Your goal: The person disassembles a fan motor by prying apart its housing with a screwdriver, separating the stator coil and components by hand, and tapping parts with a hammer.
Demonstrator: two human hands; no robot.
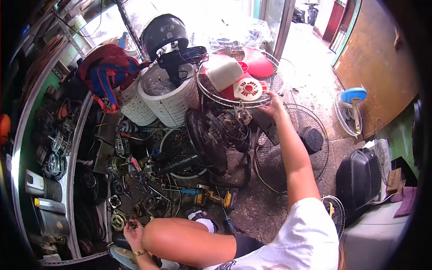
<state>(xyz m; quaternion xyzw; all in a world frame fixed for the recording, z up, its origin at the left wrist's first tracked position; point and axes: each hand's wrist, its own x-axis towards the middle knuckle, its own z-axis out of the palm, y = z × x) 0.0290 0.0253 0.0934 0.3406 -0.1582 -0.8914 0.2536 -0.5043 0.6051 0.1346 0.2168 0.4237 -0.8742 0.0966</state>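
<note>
Right hand (pixel 273 108) at fan guard (pixel 217 96), two o'clock, grip unclear; left hand (pixel 133 234) pinching dark part (pixel 132 225), seven; one helmet (pixel 164 32), eleven, lettering blurred.

Repair workshop; fan parts, drill (pixel 211 197)

black helmet (pixel 164 35) | pale lettering, illegible | white shirt (pixel 301 234) | dark print, illegible

Head view: from wearer's side of yellow drill (pixel 217 197), close above, facing forward and down, doorway (pixel 310 56) far beyond drill.
</note>
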